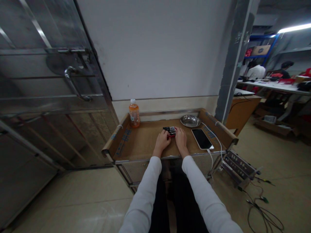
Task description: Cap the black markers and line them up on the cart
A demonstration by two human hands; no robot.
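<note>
Several pens [171, 129], mostly black with silver-looking parts and at least one red, lie side by side on a brown cardboard-lined tabletop [143, 142]. My left hand [162, 141] has its fingers curled against the pens' left end, near the red one. At the other end, my right hand [180, 138] closes its fingers round the pens. Fingertips hide parts of both ends. To the right of my hands lies a phone [202, 139] with a white cable plugged in. Behind it sits a shallow round metal dish [190, 121].
An orange drink bottle [134, 114] stands at the back left corner. Raised cardboard sides [220, 131] edge the tabletop. On the floor at right are a metal box with switches [239, 168] and loose cables [263, 210]. A metal door [48, 81] is at left; people sit far right.
</note>
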